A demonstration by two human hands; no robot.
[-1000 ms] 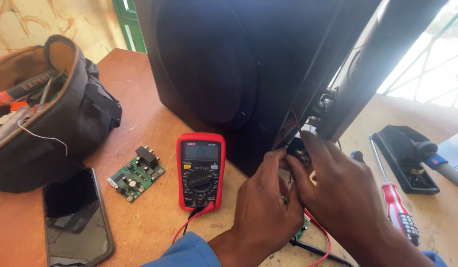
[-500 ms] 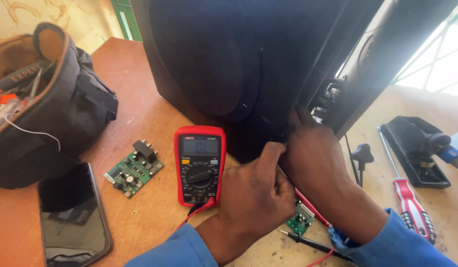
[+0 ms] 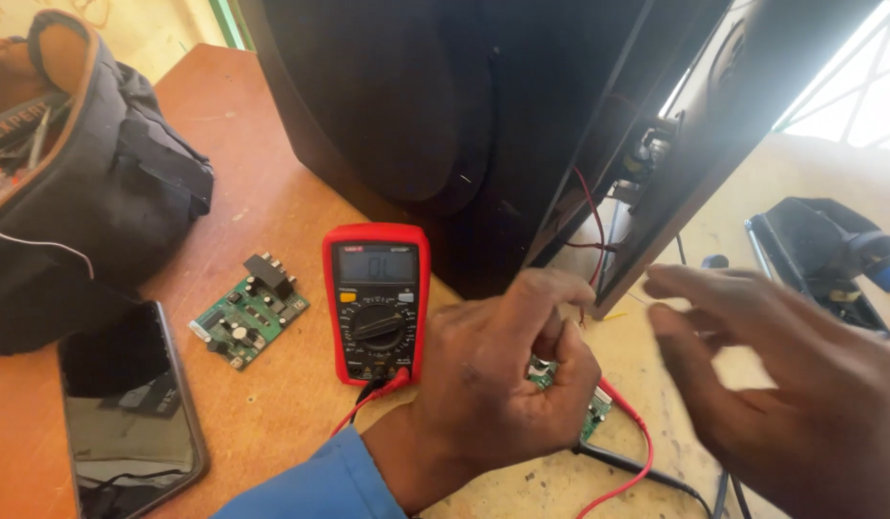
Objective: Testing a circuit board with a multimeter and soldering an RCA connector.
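My left hand [image 3: 502,380] is curled at the foot of a big black speaker cabinet [image 3: 445,125], its fingers pinched over a small green circuit board [image 3: 593,413] with red and black wires. What the fingers grip is hidden. My right hand [image 3: 791,384] hovers just right of it, fingers spread, holding nothing. A red multimeter [image 3: 376,300] lies flat to the left of my left hand, its red lead [image 3: 629,452] running under my wrist. Thin red wires [image 3: 591,216] hang from the cabinet's open back edge.
A second green circuit board [image 3: 248,309] lies left of the meter. A dark phone [image 3: 128,408] lies at the front left, below a black tool bag [image 3: 70,183]. A black tool [image 3: 824,255] rests at the right on the pale table [image 3: 656,336].
Both hands have pulled back from the cabinet's open edge toward me. My right hand has let go and spread its fingers; the view moved closer and left, hiding the screwdriver.
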